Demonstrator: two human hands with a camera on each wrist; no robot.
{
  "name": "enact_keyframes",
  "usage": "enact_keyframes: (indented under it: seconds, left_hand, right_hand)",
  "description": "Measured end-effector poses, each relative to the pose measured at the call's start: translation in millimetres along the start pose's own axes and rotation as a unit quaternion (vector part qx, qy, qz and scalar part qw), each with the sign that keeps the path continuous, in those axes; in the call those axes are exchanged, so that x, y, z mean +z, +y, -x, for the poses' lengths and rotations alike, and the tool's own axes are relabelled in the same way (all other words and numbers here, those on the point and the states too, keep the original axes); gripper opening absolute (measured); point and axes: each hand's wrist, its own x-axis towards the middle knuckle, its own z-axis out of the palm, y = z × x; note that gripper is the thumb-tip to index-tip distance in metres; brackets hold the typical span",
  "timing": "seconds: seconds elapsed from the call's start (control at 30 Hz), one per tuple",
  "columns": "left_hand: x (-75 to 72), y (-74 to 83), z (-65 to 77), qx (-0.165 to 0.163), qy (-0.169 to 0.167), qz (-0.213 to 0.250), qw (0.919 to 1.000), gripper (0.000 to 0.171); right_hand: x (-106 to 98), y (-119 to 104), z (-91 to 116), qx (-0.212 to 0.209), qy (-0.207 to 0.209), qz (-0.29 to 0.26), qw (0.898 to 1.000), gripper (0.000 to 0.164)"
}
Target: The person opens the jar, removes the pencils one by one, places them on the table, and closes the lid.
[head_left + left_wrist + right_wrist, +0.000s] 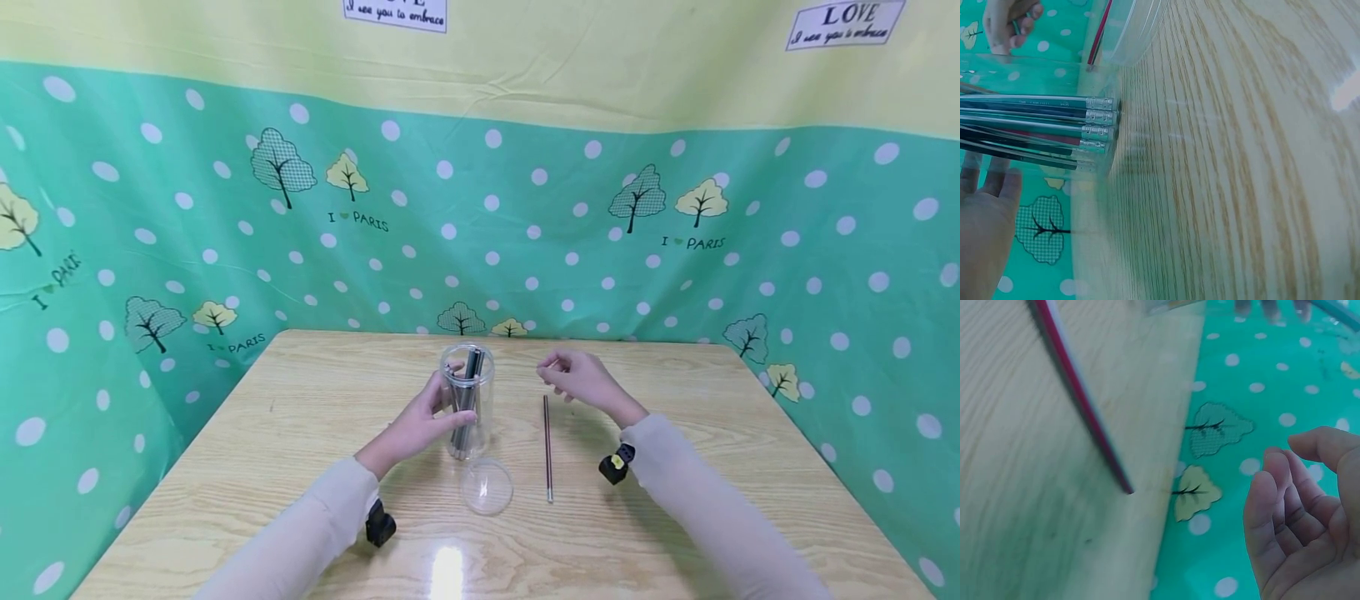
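Observation:
A tall clear jar (483, 417) stands on the table with several dark pencils (465, 408) inside. My left hand (423, 417) grips it from the left side, thumb across the front. In the left wrist view the pencils' silver eraser ends (1099, 119) sit at the jar's bottom. My right hand (585, 382) hovers to the right, above the far end of a dark red pencil (547, 450) lying on the table. Its fingers (1262, 512) are loosely curled with nothing between them in the right wrist view. A clear round lid (487, 487) lies just in front of the jar.
The light wood table (300, 433) carries all of these things. Behind it hangs a green and yellow curtain (420, 275) with white dots and printed trees. Each wrist wears a small black camera, such as the right wrist's camera (615, 465).

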Motion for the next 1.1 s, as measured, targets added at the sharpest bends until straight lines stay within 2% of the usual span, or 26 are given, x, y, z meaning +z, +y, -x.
enact_keyframes:
  seconds: [0.47, 0.6, 0.77, 1.1]
  left_hand:
    - [0.1, -2.5, -1.0, 0.003, 0.001, -0.002, 1.0000, 0.080]
    - [0.2, -1.5, -0.9, 0.007, -0.001, 0.000, 1.0000, 0.082]
    - [0.1, -0.7, -0.8, 0.013, -0.004, 0.004, 0.9999, 0.082]
    - [-0.5, -0.6, -0.1, 0.014, -0.008, 0.005, 0.9998, 0.079]
  right_hand:
    - [0, -47, 10, -0.096, 0.016, 0.018, 0.995, 0.014]
    - [1, -58, 13, -0.145, 0.038, 0.040, 0.988, 0.012]
    - [3, -68, 16, -0.205, 0.051, 0.045, 0.976, 0.018]
    - [7, -83, 23, -0.266, 0.021, 0.038, 0.963, 0.025]
